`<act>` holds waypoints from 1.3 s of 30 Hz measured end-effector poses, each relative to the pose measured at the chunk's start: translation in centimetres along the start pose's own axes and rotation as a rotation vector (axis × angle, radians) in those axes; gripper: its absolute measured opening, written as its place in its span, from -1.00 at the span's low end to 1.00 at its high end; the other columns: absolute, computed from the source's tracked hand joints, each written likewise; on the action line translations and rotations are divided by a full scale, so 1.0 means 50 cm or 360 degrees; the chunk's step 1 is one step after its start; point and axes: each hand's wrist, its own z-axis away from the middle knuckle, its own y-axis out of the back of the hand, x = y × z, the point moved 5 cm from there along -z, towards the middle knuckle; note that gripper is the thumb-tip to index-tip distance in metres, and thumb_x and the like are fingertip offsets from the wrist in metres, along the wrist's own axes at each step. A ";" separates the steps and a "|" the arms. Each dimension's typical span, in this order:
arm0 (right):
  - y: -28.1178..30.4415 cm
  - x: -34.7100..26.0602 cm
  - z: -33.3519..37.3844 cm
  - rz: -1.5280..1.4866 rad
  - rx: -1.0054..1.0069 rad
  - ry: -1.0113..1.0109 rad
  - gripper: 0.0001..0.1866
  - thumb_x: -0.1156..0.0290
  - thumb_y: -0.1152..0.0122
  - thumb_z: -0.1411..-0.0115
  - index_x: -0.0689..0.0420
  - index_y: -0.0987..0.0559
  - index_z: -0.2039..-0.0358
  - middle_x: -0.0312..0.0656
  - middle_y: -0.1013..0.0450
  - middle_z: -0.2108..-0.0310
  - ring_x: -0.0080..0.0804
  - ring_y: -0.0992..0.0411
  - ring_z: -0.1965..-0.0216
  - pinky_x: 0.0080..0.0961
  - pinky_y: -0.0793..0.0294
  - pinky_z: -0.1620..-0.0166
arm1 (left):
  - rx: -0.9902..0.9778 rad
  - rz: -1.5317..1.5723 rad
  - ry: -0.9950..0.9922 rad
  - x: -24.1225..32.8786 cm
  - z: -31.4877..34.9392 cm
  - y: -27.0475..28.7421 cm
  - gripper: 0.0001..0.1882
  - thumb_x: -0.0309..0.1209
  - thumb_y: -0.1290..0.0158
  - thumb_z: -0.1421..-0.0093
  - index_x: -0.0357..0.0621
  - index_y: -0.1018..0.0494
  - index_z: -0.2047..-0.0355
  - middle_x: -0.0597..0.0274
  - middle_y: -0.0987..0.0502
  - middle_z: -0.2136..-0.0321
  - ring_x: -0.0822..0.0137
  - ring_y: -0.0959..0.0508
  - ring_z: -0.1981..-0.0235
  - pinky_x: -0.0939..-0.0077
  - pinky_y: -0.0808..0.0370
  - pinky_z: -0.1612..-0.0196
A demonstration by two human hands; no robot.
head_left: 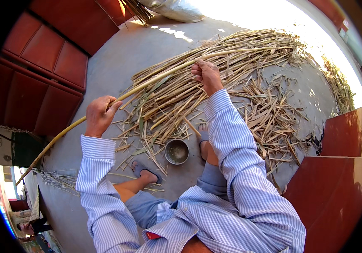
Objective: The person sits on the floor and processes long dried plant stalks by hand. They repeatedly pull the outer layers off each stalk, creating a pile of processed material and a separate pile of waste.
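Stalk [157, 78] spans both hands [99, 115] [208, 76]; bowl [176, 162] holds something murky.

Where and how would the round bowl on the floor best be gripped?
Probably by the left part of the rim of the bowl, coming from above and left: it stands upright and open, no handle shows, and the right foot is close on the other side.

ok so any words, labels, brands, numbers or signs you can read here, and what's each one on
No text can be read.
Red tag on the striped shirt: any marking is too small to make out.
Long stalk and grey bowl: no lettering visible.
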 end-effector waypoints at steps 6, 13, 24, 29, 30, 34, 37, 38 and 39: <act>0.009 -0.005 -0.004 0.0229 -0.0020 0.0033 -0.69 0.15 -0.07 -0.33 0.15 -0.52 0.34 -0.35 -0.44 0.54 -0.66 -0.34 0.59 -0.74 -0.32 0.54 | 0.0031 -0.0087 -0.0099 0.018 0.015 0.006 -0.74 -0.24 -0.20 -0.12 -0.22 -0.57 0.51 0.11 -0.51 0.63 0.10 -0.48 0.57 0.25 -0.34 0.49; -0.003 -0.056 0.008 0.1282 0.0649 0.1139 -0.74 0.28 -0.06 -0.17 0.17 -0.42 0.57 -0.23 -0.33 0.71 -0.29 -0.30 0.67 -0.26 -0.31 0.52 | 0.0006 -0.0063 0.0160 0.047 0.006 0.010 -0.66 -0.13 -0.20 -0.12 -0.15 -0.50 0.57 0.13 -0.45 0.72 0.12 -0.45 0.67 0.25 -0.31 0.57; 0.064 -0.029 0.021 -0.0476 0.0421 0.0021 -0.73 0.20 -0.06 -0.34 0.18 -0.46 0.28 -0.31 -0.42 0.46 -0.55 -0.39 0.48 -0.58 -0.44 0.44 | 0.0000 -0.0042 0.0158 0.044 0.003 0.024 -0.66 -0.15 -0.24 -0.08 -0.17 -0.50 0.57 0.15 -0.42 0.76 0.18 -0.40 0.72 0.32 -0.26 0.59; 0.046 -0.007 -0.003 -0.0835 -0.0193 -0.0155 -0.78 0.29 -0.07 -0.34 0.18 -0.47 0.15 -0.18 -0.52 0.22 -0.45 -0.49 0.21 -0.56 -0.54 0.19 | -0.0122 0.0066 0.0371 0.006 0.062 0.059 -0.67 -0.20 -0.28 -0.06 -0.20 -0.48 0.57 0.16 -0.41 0.76 0.28 -0.36 0.74 0.39 -0.25 0.60; 0.034 -0.017 0.007 -0.0807 -0.0198 -0.0138 -0.81 0.33 -0.04 -0.35 0.18 -0.51 0.24 -0.21 -0.55 0.24 -0.53 -0.49 0.29 -0.62 -0.52 0.29 | -0.0137 0.0076 0.0395 -0.007 0.067 0.068 -0.67 -0.21 -0.28 -0.06 -0.21 -0.48 0.58 0.16 -0.41 0.76 0.29 -0.35 0.74 0.39 -0.25 0.60; 0.026 0.006 0.010 -0.0698 -0.0081 -0.0078 -0.84 0.32 -0.10 -0.32 0.15 -0.52 0.26 -0.29 -0.55 0.39 -0.55 -0.52 0.39 -0.66 -0.50 0.39 | 0.0040 -0.0015 0.0250 0.006 0.094 0.092 -0.68 -0.23 -0.30 -0.03 -0.21 -0.47 0.58 0.16 -0.43 0.74 0.25 -0.37 0.71 0.37 -0.25 0.59; 0.027 -0.004 0.010 -0.0621 0.0026 -0.0043 -0.86 0.33 -0.13 -0.30 0.13 -0.52 0.28 -0.26 -0.54 0.40 -0.50 -0.53 0.39 -0.63 -0.51 0.40 | 0.0250 -0.0167 0.0007 0.029 0.111 0.083 -0.69 -0.23 -0.32 0.00 -0.18 -0.47 0.57 0.18 -0.43 0.72 0.19 -0.40 0.68 0.30 -0.25 0.58; 0.029 -0.004 0.016 -0.0472 0.0093 -0.0024 -0.84 0.33 -0.14 -0.29 0.16 -0.51 0.26 -0.27 -0.53 0.42 -0.57 -0.51 0.43 -0.68 -0.46 0.43 | 0.0284 -0.0241 0.0001 0.019 0.127 0.073 -0.70 -0.22 -0.32 0.02 -0.14 -0.48 0.55 0.20 -0.44 0.69 0.15 -0.41 0.64 0.26 -0.26 0.52; 0.026 -0.007 0.024 -0.0344 0.0092 0.0004 -0.86 0.34 -0.14 -0.29 0.15 -0.52 0.27 -0.28 -0.53 0.42 -0.56 -0.51 0.43 -0.68 -0.46 0.43 | 0.0311 -0.0291 0.0000 0.012 0.132 0.072 -0.70 -0.22 -0.32 0.02 -0.14 -0.48 0.55 0.21 -0.45 0.68 0.16 -0.40 0.63 0.27 -0.25 0.50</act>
